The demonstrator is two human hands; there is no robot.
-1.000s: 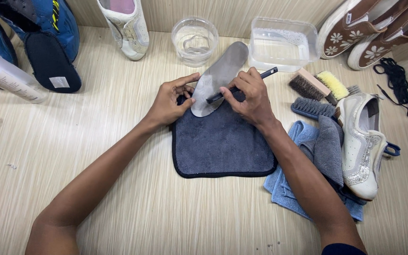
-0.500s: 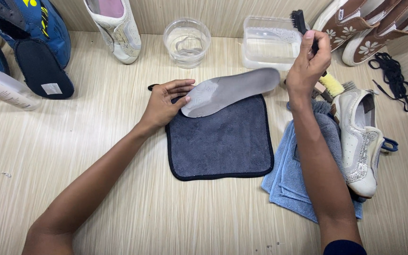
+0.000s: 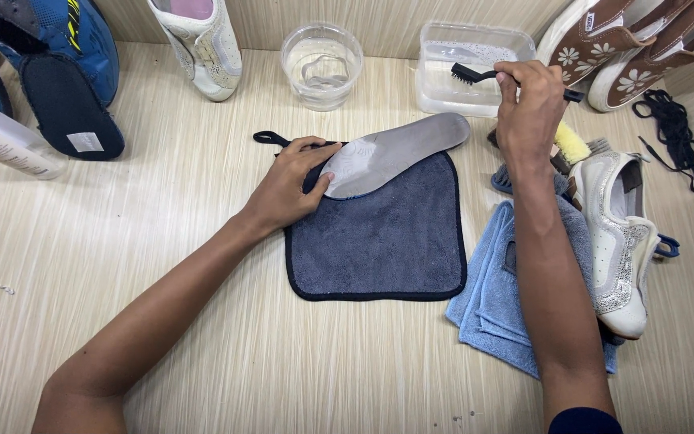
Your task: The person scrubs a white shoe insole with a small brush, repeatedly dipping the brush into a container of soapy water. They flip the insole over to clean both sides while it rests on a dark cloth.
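A grey insole lies slantwise across the top edge of a dark grey cloth, its heel end pinned under the fingers of the left hand, which rests flat and open on it rather than clasping it. The toe end of the insole reaches past the cloth toward the right hand, which is closed around the handle of a small black brush. The brush's bristle head sticks out to the left of that hand, over a clear rectangular tub holding water. Further left of the tub, beyond the left hand's fingertips, stands a round clear bowl. Under the right forearm lies a light blue cloth, and just to the right of it a white glittery shoe lies on its side. A yellow brush peeks out just below the right hand. Far to the left of the left hand, a dark insole leans against a blue shoe.
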